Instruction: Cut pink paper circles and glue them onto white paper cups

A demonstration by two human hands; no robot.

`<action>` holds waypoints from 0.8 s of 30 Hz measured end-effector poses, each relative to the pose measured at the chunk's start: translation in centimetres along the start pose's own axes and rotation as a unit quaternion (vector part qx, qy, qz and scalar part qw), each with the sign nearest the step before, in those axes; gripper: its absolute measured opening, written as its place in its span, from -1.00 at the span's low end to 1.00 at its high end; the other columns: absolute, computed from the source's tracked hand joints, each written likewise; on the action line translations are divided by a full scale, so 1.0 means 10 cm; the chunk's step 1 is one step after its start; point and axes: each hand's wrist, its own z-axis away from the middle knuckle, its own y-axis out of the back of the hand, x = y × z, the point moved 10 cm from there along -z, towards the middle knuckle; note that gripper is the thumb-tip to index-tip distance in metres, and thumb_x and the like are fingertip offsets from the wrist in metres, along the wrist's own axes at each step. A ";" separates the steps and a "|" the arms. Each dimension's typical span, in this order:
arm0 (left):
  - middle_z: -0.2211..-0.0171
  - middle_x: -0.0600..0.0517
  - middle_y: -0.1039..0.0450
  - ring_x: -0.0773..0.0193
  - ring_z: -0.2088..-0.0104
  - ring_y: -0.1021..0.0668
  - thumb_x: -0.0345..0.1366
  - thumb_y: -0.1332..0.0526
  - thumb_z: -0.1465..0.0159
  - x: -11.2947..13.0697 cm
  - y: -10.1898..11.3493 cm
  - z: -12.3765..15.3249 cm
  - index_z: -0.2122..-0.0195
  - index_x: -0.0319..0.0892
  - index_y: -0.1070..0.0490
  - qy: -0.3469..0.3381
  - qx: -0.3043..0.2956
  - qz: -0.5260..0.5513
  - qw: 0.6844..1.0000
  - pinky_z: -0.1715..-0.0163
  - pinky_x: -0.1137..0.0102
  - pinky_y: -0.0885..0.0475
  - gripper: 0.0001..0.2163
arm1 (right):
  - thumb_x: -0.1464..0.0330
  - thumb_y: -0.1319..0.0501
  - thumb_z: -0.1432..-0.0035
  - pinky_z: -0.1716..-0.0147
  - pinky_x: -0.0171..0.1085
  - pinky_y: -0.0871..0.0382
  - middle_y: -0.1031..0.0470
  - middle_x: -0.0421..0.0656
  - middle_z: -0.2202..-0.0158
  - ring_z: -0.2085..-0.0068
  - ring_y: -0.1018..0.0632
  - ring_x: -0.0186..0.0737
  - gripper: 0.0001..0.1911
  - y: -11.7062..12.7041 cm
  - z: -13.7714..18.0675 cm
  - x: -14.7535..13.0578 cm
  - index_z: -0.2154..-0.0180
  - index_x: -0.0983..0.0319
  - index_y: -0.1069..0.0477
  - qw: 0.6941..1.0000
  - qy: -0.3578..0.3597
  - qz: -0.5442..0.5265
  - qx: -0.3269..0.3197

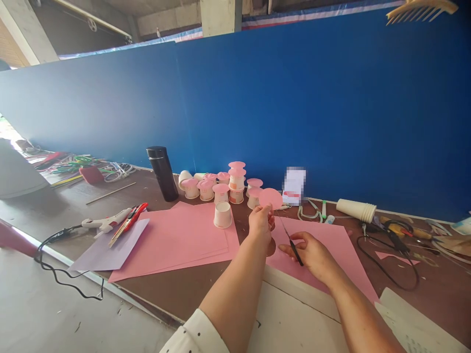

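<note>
The left hand (261,223) pinches a pink disc (270,198); the right hand (309,252) holds a black-handled tool (296,253), its tip near the disc. Beyond them, paper cups (236,197) with pink tops cluster on the brown surface (174,289). Pink sheets (184,235) lie flat. Further left, a black flask (164,176) stands upright; nearer, a glue gun (106,222) lies beside a red cutter (135,217).

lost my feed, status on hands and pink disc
Left hand pinching pink disc. Right hand holding black-handled tool, tip near disc. White cup standing on pink paper.
</note>
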 end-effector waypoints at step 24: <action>0.50 0.08 -0.35 0.47 0.50 -0.30 -0.12 -0.52 0.19 -0.32 -0.29 0.21 0.48 -0.26 -0.53 0.012 -0.172 -0.258 0.951 0.38 0.46 -0.31 -0.65 | 0.13 -0.30 0.02 0.52 -0.31 -0.17 -0.50 -0.19 0.53 0.49 -0.49 -0.20 -0.70 0.23 0.13 -0.11 0.48 0.14 -0.25 0.991 0.015 0.099 0.085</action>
